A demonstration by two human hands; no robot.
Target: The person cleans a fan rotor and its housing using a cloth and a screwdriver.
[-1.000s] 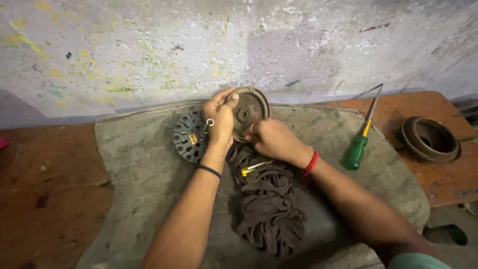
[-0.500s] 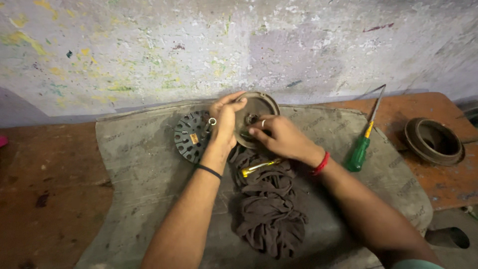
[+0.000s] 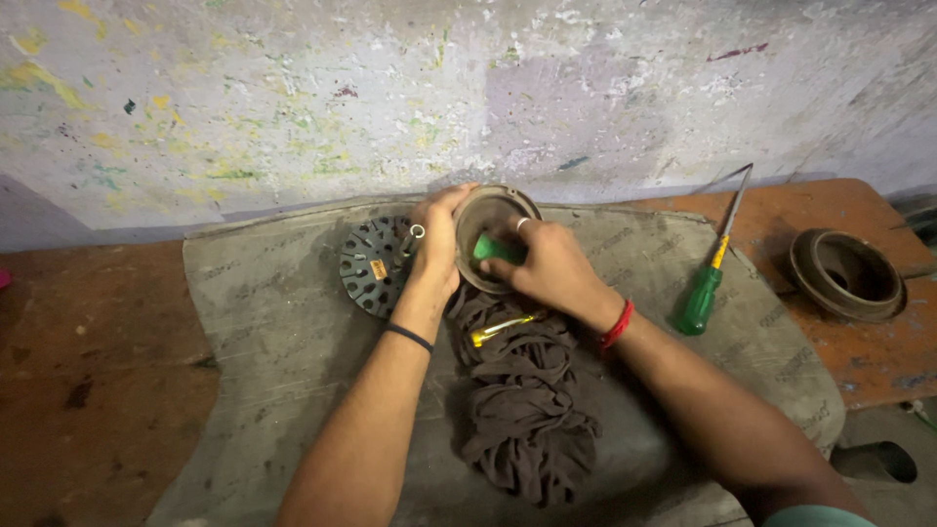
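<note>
The left hand (image 3: 437,244) has its fingers clamped on the rim of a round metal cup (image 3: 493,210), tilted up over the brown rag (image 3: 522,400). The right hand (image 3: 547,263) presses a green pad (image 3: 488,248) inside; its fingertips are hidden, so their grip is unclear.

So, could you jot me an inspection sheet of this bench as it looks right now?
Surface: grey mat on a reddish bench.
Job's things: round metal cover, tilted; green piece inside it.
Clutter: slotted disc, brown rag, yellow tool, green screwdriver, metal ring.
Hands: left hand grips the cover's rim; right hand presses the green piece.
Cables: nothing seen.
Surroundings: paint-flecked wall.
</note>
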